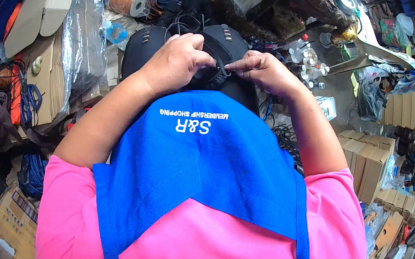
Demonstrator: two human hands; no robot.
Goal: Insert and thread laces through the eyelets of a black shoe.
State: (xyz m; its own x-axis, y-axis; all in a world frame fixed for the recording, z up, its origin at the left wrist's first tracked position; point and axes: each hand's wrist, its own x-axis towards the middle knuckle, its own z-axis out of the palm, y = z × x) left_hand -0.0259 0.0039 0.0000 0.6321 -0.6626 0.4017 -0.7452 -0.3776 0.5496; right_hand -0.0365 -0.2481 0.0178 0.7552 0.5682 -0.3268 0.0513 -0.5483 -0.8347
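Over my lap, a black curved strap-like piece [218, 52] lies between my two hands; its exact kind does not show. My left hand [183, 57] is closed, thumb and fingertip pinched at the near left edge of this piece. From the other side, my right hand [265, 71] pinches its right end, fingers pressed together. Thin dark cords loop up beyond my left knuckles. Below the hands, a blue apron [171, 156] covers my front. Black trousers [142, 47] with light stitch-like marks show at both knees. The underside of the black piece is hidden.
Beyond my left knee stands an orange spool [130, 3] of cord. Flattened cardboard [47, 71] and clear plastic wrap [85, 41] lean at the left. Several small bottles [306, 58] stand at the right, near a cardboard box [366, 164]. Scissors with blue handles [33, 98] hang at the left.
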